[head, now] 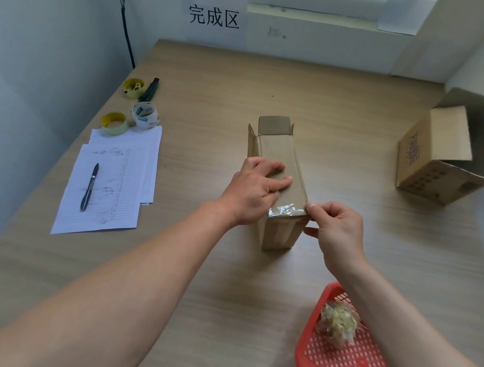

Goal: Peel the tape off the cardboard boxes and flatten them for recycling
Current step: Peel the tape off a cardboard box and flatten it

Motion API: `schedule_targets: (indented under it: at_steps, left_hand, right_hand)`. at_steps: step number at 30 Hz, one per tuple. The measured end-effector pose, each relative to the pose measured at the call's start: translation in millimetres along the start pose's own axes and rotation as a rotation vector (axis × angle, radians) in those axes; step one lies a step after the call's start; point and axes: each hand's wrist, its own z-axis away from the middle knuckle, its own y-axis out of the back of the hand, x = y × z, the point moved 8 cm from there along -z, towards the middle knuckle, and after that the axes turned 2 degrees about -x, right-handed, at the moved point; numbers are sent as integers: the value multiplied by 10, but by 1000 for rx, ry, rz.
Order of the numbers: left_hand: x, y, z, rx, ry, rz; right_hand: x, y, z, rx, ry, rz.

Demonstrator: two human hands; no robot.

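A narrow brown cardboard box (pixel 283 154) lies lengthwise on the wooden table (pixel 200 266), its far end flaps standing open. My left hand (pixel 256 188) presses flat on the box's top face, fingers straight. Clear crinkled tape (pixel 282 209) runs across the box's near top edge. My right hand (pixel 336 227) pinches the right end of that tape at the near right corner between thumb and fingers. A second, larger cardboard box (pixel 434 156) lies on its side at the far right with its flaps open.
A red perforated basket (pixel 345 365) at the near right holds a ball of used tape (pixel 337 323). At the left lie lined papers (pixel 114 186) with a pen (pixel 89 187), three tape rolls (pixel 144 115) and a dark tool (pixel 150 89). A sign hangs on the back wall.
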Motion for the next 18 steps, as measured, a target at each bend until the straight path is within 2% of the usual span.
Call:
schedule_targets:
  at_steps: [9,14,18]
  left_hand:
    - [84,-25,-32,-60,28,-116]
    - [85,-11,-26,-54,32,-145]
    - [87,10,27,-44,45,-159]
  right_hand:
    - [144,65,154,184,104,-6]
    - [131,45,210,198,140,-15]
    - [131,-1,198,162,83,-82]
